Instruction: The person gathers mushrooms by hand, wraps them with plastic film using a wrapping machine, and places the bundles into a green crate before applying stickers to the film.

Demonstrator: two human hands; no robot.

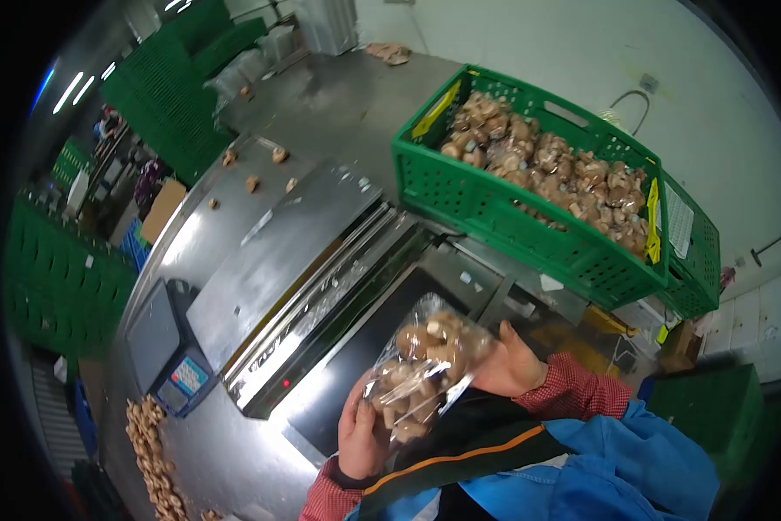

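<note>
While you stand at the steel bench, the scene reads, largest first:
Bench: the steel table runs away from you, a few loose mushrooms lying on its far end.
Crate: a green crate heaped with mushrooms sits to your right, well apart from your hands.
Sealer: the wrapping machine lies just beyond your hands, a scale beside it.
Pack: the wrapped tray of mushrooms is tilted, raised in front of your chest above the machine's dark plate.
Right hand: your right hand cups the pack's upper end, fingers curled around it, wrist bent.
Left hand: your left hand grips the lower end, thumb on the film.
</note>
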